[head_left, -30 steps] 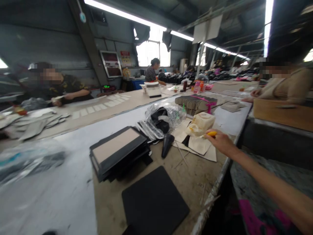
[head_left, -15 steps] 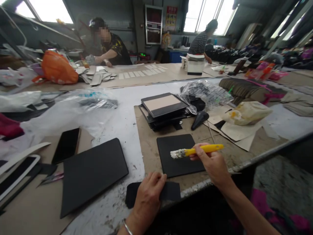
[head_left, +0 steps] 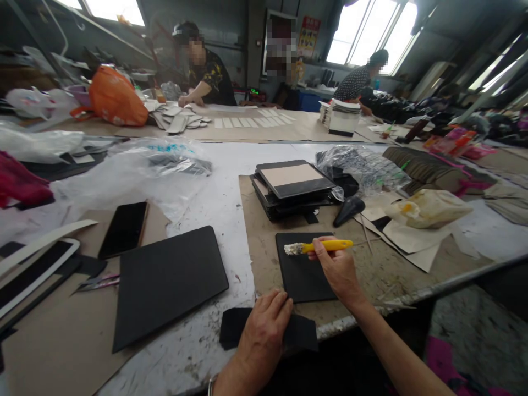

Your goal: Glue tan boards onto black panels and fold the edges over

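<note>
My right hand is closed around the yellow handle of a paintbrush. Its bristles are caked with a whitish substance and lie over the far left part of a black rectangular panel; whether they touch it I cannot tell. My left hand lies with fingers extended side by side across a small black strip at the table's front edge. Its fingertips reach the panel's near left corner; the thumb is hidden.
Behind the panel stands a stack of black panels, the top one bearing a beige rectangle. To the left are a large black panel, a phone and scissors. A dark cone-shaped object lies right. Co-workers are across the table.
The brush has moved left and slightly away over the panel, with my right hand. My left hand stays by the near left corner. The whole view has shifted a little.
</note>
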Tool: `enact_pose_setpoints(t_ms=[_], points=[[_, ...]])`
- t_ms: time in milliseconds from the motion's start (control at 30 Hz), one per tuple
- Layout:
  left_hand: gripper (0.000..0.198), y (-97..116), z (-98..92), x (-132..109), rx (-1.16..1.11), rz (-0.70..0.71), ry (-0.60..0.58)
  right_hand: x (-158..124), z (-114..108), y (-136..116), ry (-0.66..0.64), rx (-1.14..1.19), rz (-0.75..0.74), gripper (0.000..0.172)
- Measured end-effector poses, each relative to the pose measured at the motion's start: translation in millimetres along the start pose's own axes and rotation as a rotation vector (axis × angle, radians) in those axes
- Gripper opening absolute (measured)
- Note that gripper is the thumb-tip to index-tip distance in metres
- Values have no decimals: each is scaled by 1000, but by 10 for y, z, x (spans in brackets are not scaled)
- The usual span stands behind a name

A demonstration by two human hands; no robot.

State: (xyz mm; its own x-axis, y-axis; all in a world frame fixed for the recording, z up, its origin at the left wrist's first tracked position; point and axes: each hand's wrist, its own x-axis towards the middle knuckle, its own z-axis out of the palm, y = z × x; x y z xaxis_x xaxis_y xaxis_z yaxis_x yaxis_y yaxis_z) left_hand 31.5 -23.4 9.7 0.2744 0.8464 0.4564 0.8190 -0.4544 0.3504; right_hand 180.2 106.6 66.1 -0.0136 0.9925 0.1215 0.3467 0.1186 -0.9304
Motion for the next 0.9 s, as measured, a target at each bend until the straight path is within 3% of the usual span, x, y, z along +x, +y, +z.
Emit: enact_pose_setpoints(t_ms=[333, 633, 900], points=[[44, -10, -42, 52, -67, -19, 2, 65, 27, -90, -25, -89, -24, 29], [47, 14, -68, 53, -75, -33, -63, -577, -306, -150, -55, -53, 128, 27], [48, 33, -86, 53, -36, 6, -77, -642, -348, -98, -5, 24, 165, 31]])
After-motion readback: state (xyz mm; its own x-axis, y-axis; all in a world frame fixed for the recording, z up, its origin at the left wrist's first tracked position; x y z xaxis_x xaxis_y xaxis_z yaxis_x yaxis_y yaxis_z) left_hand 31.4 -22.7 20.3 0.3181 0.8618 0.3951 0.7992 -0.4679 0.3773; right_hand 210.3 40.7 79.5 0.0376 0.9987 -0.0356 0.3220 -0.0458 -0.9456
